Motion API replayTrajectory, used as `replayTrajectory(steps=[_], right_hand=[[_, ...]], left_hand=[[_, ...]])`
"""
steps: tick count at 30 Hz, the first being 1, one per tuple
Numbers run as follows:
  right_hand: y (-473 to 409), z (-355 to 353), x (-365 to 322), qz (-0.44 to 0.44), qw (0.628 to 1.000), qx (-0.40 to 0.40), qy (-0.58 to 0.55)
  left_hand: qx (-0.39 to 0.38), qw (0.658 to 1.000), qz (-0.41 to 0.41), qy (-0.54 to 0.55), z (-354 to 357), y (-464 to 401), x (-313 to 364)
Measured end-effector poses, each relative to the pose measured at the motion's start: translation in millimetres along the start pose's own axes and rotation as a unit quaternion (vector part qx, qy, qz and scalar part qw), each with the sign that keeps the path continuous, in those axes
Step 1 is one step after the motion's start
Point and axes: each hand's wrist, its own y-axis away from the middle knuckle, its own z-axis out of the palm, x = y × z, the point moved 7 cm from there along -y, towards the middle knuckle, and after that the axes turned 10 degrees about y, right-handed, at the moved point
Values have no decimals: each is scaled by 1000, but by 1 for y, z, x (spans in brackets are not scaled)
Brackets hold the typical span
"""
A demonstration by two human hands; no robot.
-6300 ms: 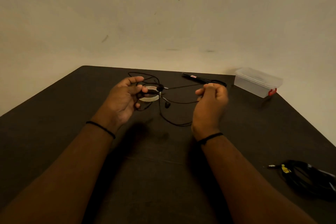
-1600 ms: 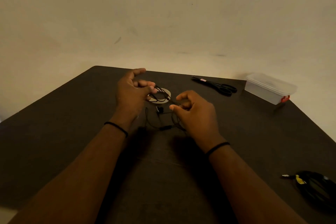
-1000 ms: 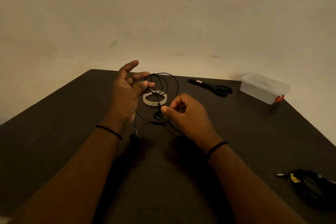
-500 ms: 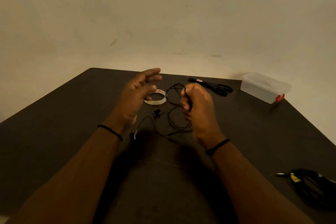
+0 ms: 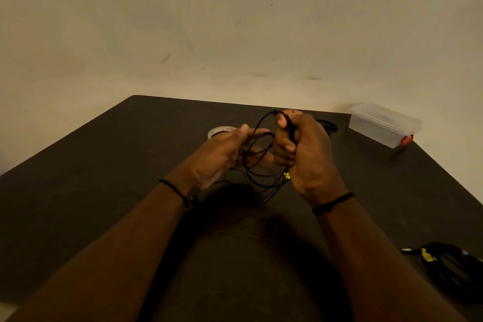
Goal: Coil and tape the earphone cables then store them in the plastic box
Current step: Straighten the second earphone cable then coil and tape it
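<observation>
A thin black earphone cable [image 5: 257, 165] hangs in loose loops between my hands above the dark table [image 5: 104, 178]. My right hand [image 5: 303, 149] grips a bunch of the cable in its curled fingers, with a strand arcing up over the fist. My left hand [image 5: 224, 151] lies palm-up beside it, fingers nearly straight, with loops draped over them. A small yellow tag [image 5: 287, 175] shows on the cable under my right hand. A roll of clear tape [image 5: 222, 131] lies just behind my left hand. The clear plastic box [image 5: 384, 124] with a red clip stands closed at the far right.
Black scissors [image 5: 328, 125] lie behind my right hand, mostly hidden. A second bundle of black cable [image 5: 454, 266] with a yellow tag lies at the near right edge of the table. A plain wall rises behind the table.
My right hand has risen and moved closer to the left, still gripping the cable. My left hand has turned palm-up under the loops, which now hang between both hands.
</observation>
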Motion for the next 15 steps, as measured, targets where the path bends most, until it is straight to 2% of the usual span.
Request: replayTrajectory(steps=[2,5,8,12,15], right_hand=[[-1,-6,-1,-1,1000,22,4],[-3,-13,-5,-21,999,43,11],[-4,-17,-8,-40,996,62,42],[-8,-18,-24,-74,981,115,137],[-23,-16,-58,-127,955,147,225]], left_hand=[[-10,999,-29,14,2,1,-3],[12,1000,7,-26,-8,2,5],[-16,1000,20,-3,-10,4,10],[-59,997,17,44,-3,9,12],[-54,996,38,57,-1,9,25]])
